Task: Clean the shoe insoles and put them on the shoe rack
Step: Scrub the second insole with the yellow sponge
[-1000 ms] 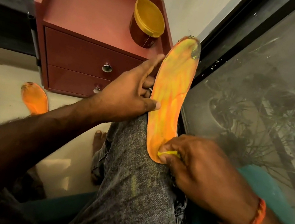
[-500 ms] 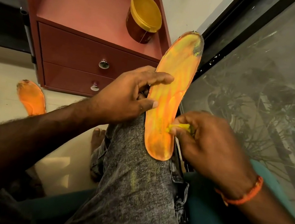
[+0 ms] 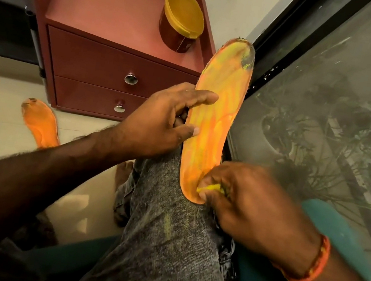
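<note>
The insole (image 3: 215,120) is lying lengthwise along the knee (image 3: 167,211); the left hand (image 3: 157,125) is grasping its middle edge, and the right hand (image 3: 249,206) is pinching a yellow cloth (image 3: 208,189) at its near end.

Matt foam insole (image 3: 214,125); mottled denim (image 3: 170,236).

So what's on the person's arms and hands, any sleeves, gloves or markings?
Both forearms are bare, with no sleeves or gloves in view. The left hand wears nothing. The right hand has an orange braided thread band around its wrist.
</note>
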